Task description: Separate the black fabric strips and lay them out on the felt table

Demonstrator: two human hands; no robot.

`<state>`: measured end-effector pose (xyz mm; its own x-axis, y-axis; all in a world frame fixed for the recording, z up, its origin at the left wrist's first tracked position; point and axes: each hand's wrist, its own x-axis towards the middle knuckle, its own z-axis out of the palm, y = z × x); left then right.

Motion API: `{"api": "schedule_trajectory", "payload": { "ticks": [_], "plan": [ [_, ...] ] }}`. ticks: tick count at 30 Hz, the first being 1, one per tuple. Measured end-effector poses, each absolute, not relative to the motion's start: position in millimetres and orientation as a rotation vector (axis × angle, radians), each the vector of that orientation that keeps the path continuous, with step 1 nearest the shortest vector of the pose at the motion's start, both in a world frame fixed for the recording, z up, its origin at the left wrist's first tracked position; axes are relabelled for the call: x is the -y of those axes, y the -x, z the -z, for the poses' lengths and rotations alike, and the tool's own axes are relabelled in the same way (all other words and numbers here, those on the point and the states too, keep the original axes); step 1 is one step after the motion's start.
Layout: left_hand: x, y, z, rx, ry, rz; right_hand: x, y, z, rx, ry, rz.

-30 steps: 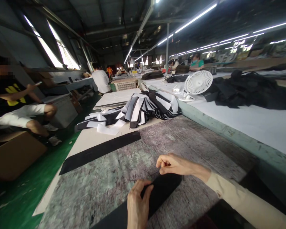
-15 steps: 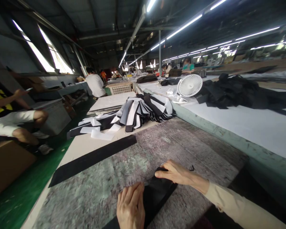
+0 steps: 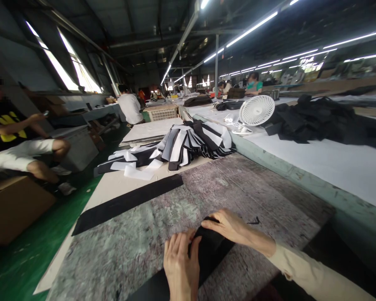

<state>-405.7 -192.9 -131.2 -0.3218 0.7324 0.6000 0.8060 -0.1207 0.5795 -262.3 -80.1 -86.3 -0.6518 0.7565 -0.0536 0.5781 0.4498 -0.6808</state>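
Observation:
A black fabric strip lies across the near part of the mottled grey work board. My left hand pinches its far edge between thumb and curled fingers. Close by on the right, my right hand grips the strip's far end, thumb on top and fingers around the edge. Part of the strip is hidden under both hands. A second black strip lies flat on the board's left side. Just beyond my right wrist is a small dark scrap.
Behind the board, black and white strips are heaped. A white fan stands on the adjoining raised table, beside a black fabric pile. At left a person sits near a cardboard box; other people are farther back.
My left hand has moved forward along the strip, closer to my right hand, and its thumb now shows. The right hand keeps its hold on the strip's end. The view has shifted slightly.

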Motion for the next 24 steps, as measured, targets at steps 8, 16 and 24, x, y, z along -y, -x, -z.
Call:
{"api": "schedule_trajectory", "payload": {
  "ticks": [8, 16, 24],
  "plan": [
    [189, 424, 129, 2.555, 1.623, 1.828, 87, 258, 82, 2.299, 0.818, -1.534],
    [187, 423, 137, 2.232, 1.637, 1.603, 101, 280, 93, 2.235, 0.972, -1.306],
    [188, 431, 134, 2.460, 1.626, 1.676, 103, 284, 100, 1.912, 0.908, -1.695]
  ]
}}
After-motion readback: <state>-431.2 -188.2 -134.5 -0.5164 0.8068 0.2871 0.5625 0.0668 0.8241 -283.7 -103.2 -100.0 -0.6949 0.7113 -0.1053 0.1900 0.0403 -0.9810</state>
